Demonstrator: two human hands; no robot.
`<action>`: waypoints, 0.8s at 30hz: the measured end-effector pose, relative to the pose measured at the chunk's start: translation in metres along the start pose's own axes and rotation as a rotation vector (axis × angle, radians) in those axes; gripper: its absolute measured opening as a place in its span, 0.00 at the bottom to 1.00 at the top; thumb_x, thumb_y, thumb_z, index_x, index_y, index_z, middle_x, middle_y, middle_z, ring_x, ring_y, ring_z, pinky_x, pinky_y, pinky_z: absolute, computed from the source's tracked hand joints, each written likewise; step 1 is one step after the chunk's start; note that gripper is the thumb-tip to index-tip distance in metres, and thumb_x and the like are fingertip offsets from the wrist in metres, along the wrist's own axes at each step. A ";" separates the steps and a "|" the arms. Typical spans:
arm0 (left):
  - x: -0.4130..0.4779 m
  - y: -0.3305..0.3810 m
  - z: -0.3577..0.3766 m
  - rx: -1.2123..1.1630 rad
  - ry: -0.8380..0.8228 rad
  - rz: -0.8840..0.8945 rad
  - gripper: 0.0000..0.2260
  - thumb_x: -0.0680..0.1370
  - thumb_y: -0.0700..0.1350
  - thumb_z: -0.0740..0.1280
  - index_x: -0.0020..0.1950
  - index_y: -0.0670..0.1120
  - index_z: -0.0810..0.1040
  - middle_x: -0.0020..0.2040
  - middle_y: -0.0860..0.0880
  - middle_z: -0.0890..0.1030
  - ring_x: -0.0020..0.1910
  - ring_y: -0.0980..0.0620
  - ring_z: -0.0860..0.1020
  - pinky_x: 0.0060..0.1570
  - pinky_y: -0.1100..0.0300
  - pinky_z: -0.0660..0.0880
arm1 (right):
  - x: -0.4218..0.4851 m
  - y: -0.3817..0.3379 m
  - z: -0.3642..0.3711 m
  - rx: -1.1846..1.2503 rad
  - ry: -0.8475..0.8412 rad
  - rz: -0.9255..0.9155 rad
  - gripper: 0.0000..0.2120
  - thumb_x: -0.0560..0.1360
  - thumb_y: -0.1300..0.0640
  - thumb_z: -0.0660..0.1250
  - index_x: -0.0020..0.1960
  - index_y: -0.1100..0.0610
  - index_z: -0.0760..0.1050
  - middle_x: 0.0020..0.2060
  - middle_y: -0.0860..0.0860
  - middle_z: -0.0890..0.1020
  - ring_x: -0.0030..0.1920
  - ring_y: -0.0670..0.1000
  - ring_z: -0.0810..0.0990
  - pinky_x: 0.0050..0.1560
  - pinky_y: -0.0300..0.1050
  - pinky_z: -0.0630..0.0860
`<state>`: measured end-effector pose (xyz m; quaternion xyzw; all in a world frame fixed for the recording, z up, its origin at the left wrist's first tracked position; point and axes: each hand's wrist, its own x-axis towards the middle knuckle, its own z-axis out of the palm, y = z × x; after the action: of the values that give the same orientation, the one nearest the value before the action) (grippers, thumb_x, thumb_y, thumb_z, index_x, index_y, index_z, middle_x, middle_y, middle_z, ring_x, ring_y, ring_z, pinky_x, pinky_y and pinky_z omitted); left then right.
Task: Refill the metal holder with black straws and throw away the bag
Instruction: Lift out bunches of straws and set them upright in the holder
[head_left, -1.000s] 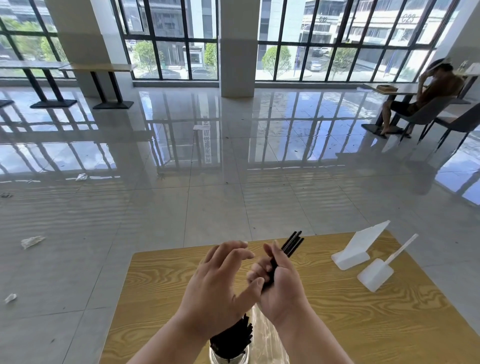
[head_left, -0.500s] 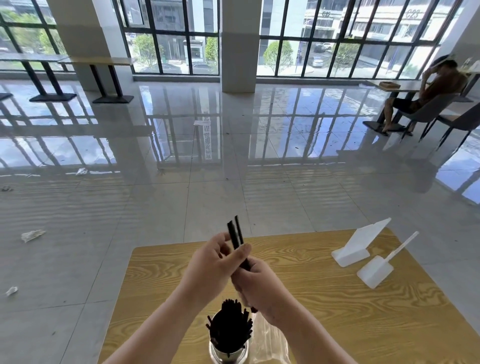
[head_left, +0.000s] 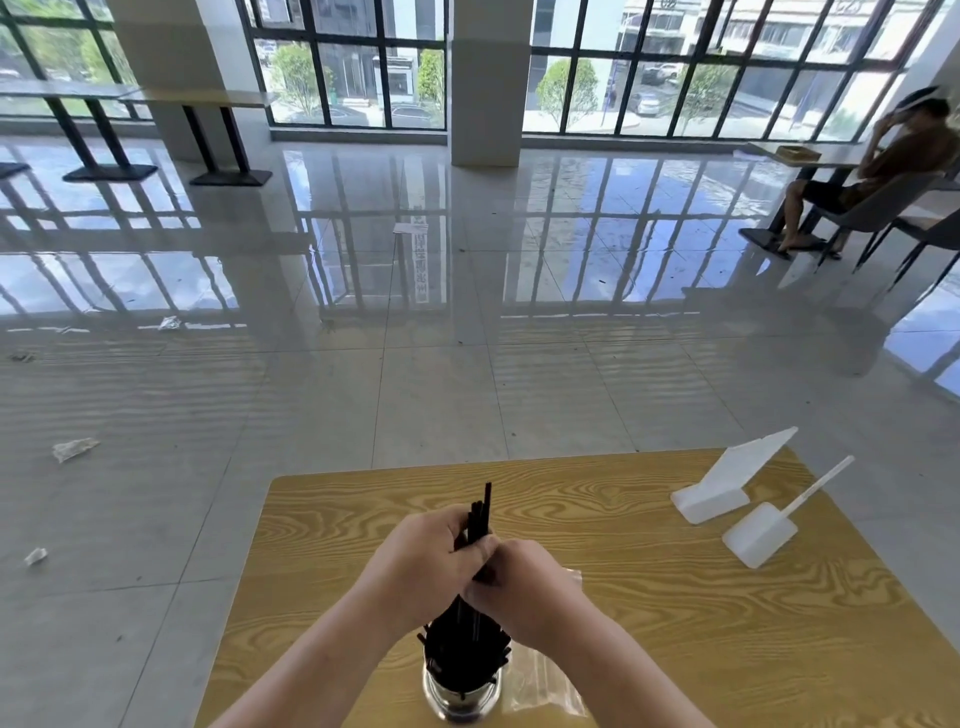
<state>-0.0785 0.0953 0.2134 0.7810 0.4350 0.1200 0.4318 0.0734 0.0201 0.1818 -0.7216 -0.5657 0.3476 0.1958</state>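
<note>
Mid-refill: my left hand (head_left: 421, 561) and right hand (head_left: 524, 582) both curl round a few black straws (head_left: 480, 514) directly above the crowded metal holder (head_left: 460, 693). Next, I judge, they must go straight down into it. The clear bag (head_left: 540, 680) lies just right of the holder; I can't tell whether it's empty.

A shiny metal holder (head_left: 461, 699) stands upright near the bench's (head_left: 675, 597) front edge, crammed with black straws (head_left: 462, 644) that fan out. Above it, a small bundle (head_left: 480, 512) stands nearly upright, gripped by the left hand (head_left: 426, 561) and right hand (head_left: 524, 577). A clear bag (head_left: 540, 686) lies flat just right of the holder.
</note>
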 end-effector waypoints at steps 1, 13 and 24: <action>-0.001 -0.002 0.001 0.023 -0.007 0.001 0.04 0.77 0.62 0.69 0.48 0.65 0.81 0.44 0.66 0.86 0.44 0.65 0.83 0.47 0.60 0.80 | 0.001 0.003 0.004 0.016 -0.010 0.028 0.06 0.73 0.49 0.65 0.37 0.47 0.76 0.29 0.44 0.81 0.27 0.42 0.76 0.26 0.35 0.70; -0.004 -0.033 0.002 0.243 -0.181 -0.217 0.36 0.61 0.79 0.72 0.63 0.65 0.72 0.41 0.56 0.79 0.37 0.58 0.76 0.34 0.60 0.71 | -0.008 0.037 0.013 0.022 0.036 0.097 0.20 0.71 0.35 0.74 0.61 0.39 0.78 0.38 0.44 0.80 0.35 0.42 0.77 0.34 0.38 0.73; 0.005 -0.059 0.032 0.364 -0.182 -0.189 0.38 0.73 0.68 0.74 0.79 0.57 0.69 0.76 0.55 0.73 0.70 0.53 0.75 0.68 0.56 0.76 | -0.013 0.052 0.023 0.040 -0.007 0.243 0.34 0.71 0.29 0.72 0.72 0.43 0.73 0.54 0.41 0.80 0.50 0.43 0.81 0.49 0.39 0.80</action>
<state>-0.0913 0.0962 0.1478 0.8096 0.4798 -0.0725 0.3304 0.0911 -0.0100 0.1348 -0.7796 -0.4676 0.3826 0.1649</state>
